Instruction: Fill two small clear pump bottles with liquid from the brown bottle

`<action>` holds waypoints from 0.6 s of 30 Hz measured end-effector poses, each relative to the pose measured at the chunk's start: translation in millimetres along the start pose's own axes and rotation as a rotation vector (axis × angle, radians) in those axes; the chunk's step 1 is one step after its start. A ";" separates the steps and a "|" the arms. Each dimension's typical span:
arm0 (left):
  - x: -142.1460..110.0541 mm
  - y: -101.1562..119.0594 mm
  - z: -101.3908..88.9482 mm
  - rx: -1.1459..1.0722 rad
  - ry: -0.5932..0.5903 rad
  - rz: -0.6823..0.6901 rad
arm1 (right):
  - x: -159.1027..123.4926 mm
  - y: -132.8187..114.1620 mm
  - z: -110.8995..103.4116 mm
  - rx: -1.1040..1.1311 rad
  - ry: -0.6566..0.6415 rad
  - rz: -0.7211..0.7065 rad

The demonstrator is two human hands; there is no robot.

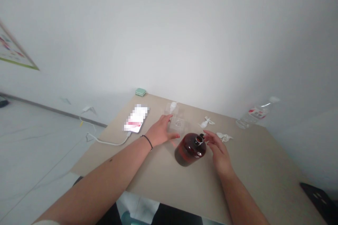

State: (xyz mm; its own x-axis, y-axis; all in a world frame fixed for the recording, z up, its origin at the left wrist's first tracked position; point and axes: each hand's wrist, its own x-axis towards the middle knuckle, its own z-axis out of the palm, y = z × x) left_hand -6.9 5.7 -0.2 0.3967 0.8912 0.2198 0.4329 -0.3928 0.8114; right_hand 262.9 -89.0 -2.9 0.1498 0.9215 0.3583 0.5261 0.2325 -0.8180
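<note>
In the head view, one dark amber bottle (190,150) is on the table (253,168), its long axis running from the base near the person to the neck, away and rightward. The open right hand (218,152) is nearer, fingers just beside the neck. The open left hand (159,131) reaches one clear plastic piece (176,123). Also there: one phone (136,119), one water bottle (257,113), two white scraps (207,122).

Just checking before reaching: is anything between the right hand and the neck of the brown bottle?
Nothing visible stands in the way: the right hand is open right beside the neck of the amber glass bottle, with no object between them.
</note>
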 end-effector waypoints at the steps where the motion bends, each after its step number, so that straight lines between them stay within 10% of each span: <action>1: 0.9 -0.9 2.1 -0.001 -0.012 -0.022 | -5.6 -3.4 2.4 0.120 -0.011 0.015; 12: 2.3 5.1 2.5 -0.251 -0.079 -0.059 | -31.3 -27.9 38.5 0.581 -0.346 0.134; 18: 2.4 -1.6 0.4 -0.295 -0.150 0.014 | -34.0 -29.3 45.1 0.552 -0.270 0.175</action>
State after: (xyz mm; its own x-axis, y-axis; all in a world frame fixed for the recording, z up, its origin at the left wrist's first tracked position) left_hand -6.3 8.3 -1.2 0.5252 0.8342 0.1680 0.1818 -0.3029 0.9355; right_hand 204.7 -113.1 -11.4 -0.0596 0.9896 0.1309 -0.0065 0.1308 -0.9914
